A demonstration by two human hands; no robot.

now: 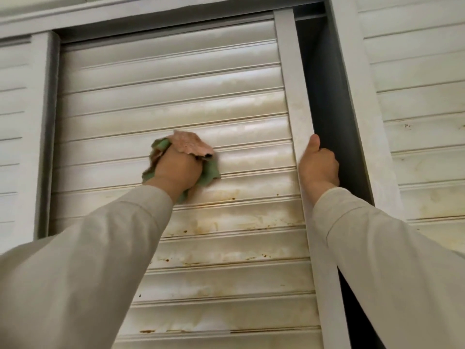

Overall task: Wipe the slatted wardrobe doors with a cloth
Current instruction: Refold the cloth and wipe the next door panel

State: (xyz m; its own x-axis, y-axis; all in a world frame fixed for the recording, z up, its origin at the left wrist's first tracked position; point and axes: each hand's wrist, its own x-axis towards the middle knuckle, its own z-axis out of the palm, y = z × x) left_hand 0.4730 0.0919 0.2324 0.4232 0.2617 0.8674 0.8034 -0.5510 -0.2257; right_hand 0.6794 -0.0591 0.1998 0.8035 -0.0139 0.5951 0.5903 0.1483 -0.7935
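Observation:
A white slatted wardrobe door (176, 79) fills the middle of the head view, with brown stains and rust-coloured specks on its lower slats. My left hand (177, 170) grips a bunched green and pinkish cloth (193, 146) and presses it against a slat about halfway up the door. My right hand (318, 165) holds the door's right vertical frame edge, thumb pointing up along it and fingers curled round behind. Both arms wear light beige sleeves.
A dark gap (324, 96) opens to the right of the held door edge. Another slatted door (415, 96) stands at the right and a third (15, 122) at the left. A white top rail (125, 18) runs above.

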